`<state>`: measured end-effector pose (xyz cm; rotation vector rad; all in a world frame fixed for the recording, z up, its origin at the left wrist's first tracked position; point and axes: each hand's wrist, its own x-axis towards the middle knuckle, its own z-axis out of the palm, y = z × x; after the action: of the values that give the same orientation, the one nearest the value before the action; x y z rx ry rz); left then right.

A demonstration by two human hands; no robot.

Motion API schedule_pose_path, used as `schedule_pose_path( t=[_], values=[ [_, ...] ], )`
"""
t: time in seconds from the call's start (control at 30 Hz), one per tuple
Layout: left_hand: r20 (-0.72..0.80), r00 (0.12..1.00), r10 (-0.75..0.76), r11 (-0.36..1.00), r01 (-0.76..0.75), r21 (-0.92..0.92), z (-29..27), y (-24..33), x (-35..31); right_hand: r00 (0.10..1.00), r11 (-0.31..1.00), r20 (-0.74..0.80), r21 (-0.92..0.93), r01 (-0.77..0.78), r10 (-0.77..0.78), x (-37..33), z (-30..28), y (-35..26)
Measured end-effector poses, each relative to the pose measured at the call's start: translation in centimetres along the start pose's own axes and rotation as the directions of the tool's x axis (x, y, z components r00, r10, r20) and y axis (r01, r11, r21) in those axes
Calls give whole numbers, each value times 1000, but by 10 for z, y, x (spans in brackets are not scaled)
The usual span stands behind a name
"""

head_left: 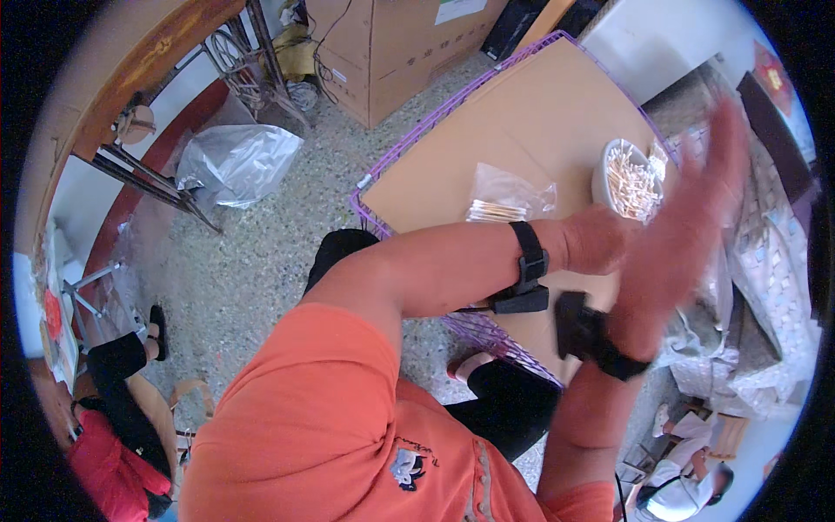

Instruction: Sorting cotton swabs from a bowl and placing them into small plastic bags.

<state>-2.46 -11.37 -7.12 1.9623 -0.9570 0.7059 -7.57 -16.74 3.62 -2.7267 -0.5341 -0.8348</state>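
Basically midway: right hand (687, 226) spread flat and blurred, left hand (596, 239) against it, grip hidden; one bagged bundle (509, 198) on cardboard worktop (522, 113), bowl of swabs (628, 178) full.

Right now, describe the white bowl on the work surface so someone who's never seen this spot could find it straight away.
Find the brown cardboard sheet lying on the purple wire basket in front of the person. Near its far right edge, beyond the raised right hand, stands the white bowl. It is heaped with pale thin sticks, unlike the flat clear plastic bag to its left.
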Motion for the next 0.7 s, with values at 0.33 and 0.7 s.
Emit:
schedule_pose_path(
  t=[0.33,0.7],
  values=[
    [-83,996,38,995,-46,-88,11,-9,0,690,400,302,916,-19,-658,-9,-2,-87],
    [-105,993,-45,923,1,-385,-46,72,29,757,-163,-449,890,425,-475,-104,-139,-117]
  ],
)
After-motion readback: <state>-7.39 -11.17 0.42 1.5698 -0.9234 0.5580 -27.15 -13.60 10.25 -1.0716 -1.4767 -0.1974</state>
